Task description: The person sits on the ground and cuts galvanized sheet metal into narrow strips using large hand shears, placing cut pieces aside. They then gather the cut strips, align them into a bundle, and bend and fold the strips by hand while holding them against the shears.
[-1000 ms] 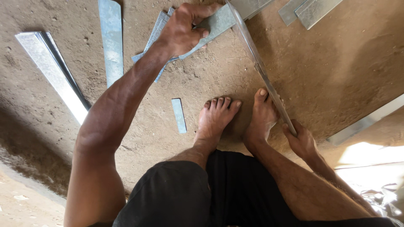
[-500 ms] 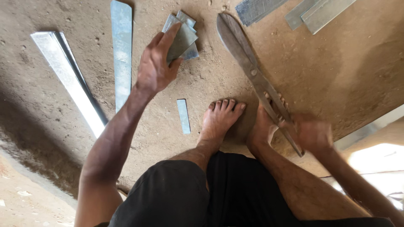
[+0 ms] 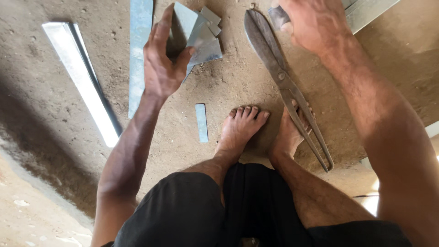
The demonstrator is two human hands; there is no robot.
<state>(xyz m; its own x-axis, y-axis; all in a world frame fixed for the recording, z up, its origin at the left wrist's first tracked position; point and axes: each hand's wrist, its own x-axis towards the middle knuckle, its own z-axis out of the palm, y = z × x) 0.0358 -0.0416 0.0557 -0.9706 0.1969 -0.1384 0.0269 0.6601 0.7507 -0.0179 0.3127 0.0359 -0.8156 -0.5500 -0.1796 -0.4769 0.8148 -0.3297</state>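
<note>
I saw grey metal pieces (image 3: 201, 36), dark grey snips (image 3: 283, 82), black shorts (image 3: 228, 210), and a brown dirt floor (image 3: 55, 174).

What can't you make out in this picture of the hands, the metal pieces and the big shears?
Head view only:
- Right hand: fingertips cut off by the top edge; its grip on the grey piece is unclear.
- Left hand: palm hidden; it covers part of the metal pieces.
- Shears: handles partly behind the foot.
- Metal strip: top cut off.

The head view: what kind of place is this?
Probably an informal sheet-metal workshop or building site: a bare dirt floor, large tin snips lying on it, and cut metal pieces in the left hand.
</note>
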